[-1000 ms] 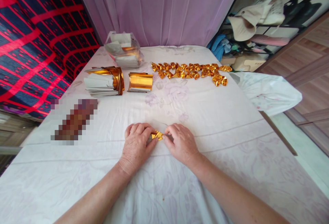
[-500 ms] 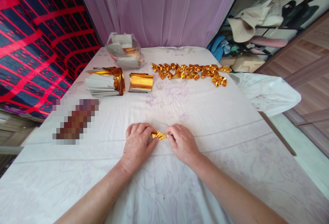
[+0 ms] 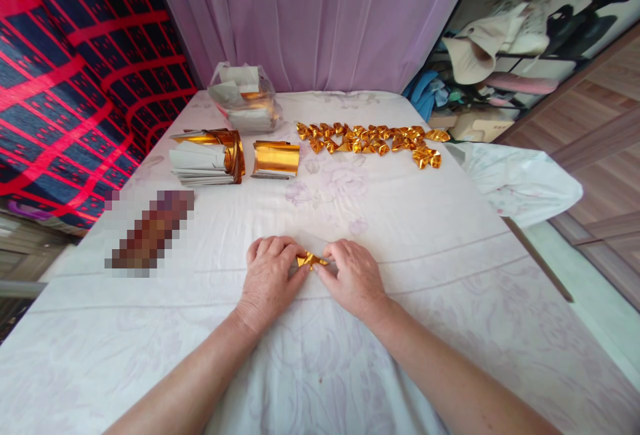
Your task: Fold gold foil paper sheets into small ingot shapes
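Note:
A small piece of folded gold foil paper lies low over the table, between my two hands. My left hand pinches its left end between thumb and fingers. On the other side my right hand grips the right end, with the thumb against the near edge and the fingers curled behind. Part of the foil is hidden under the fingertips. Farther back, several finished-looking folded gold pieces stand in uneven rows.
A fanned stack of gold-and-white paper sheets and a smaller gold stack lie at the back left. Behind them is a clear plastic bag of more sheets. A blurred-out object is at left. A white bag hangs off the right edge.
My right thumb has moved inward and left along the foil's near edge. The foil's visible shape has altered slightly. My left hand keeps its grip.

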Motion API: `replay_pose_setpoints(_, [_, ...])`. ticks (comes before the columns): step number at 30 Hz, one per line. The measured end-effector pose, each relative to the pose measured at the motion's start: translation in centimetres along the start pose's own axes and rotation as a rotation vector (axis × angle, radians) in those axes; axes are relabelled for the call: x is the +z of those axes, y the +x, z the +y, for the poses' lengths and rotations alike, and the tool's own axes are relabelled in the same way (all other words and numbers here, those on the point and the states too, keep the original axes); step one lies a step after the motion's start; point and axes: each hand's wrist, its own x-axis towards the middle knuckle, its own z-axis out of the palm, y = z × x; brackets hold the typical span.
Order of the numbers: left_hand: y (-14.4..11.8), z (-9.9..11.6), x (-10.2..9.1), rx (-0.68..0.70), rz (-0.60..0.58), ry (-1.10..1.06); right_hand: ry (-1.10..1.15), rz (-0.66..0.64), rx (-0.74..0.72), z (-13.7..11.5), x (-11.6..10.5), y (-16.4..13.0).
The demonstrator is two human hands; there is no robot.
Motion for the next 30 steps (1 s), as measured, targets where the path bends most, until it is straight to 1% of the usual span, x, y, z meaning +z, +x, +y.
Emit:
replay_pose_setpoints(4, [-0.1, 0.0, 0.0, 0.000, 0.000, -0.010, 0.028, -0.011, -0.018, 0.2, -0.2, 0.1])
replay_pose_setpoints(9, [-0.1, 0.1, -0.1, -0.005, 0.000, -0.012, -0.016, 0.023, -0.149, -0.1, -0.8, -0.3])
replay_pose_setpoints(13, [0.0, 0.1, 0.0, -0.005, -0.002, -0.006, -0.108, -0.008, -0.221, -0.6, -1.0, -0.5])
replay_pose_setpoints(19, [-0.1, -0.1, 0.0, -0.005, -0.004, -0.018, -0.163, -0.035, -0.210, -0.8, -0.9, -0.4])
replay_pose_setpoints(26, [-0.1, -0.5, -0.3, 0.010, -0.041, -0.054, -0.180, -0.073, -0.214, -0.8, -1.1, -0.5])
replay_pose_setpoints(30, [-0.1, -0.3, -0.3, -0.001, -0.032, -0.055, -0.154, -0.042, -0.227, -0.7, -1.5, -0.7])
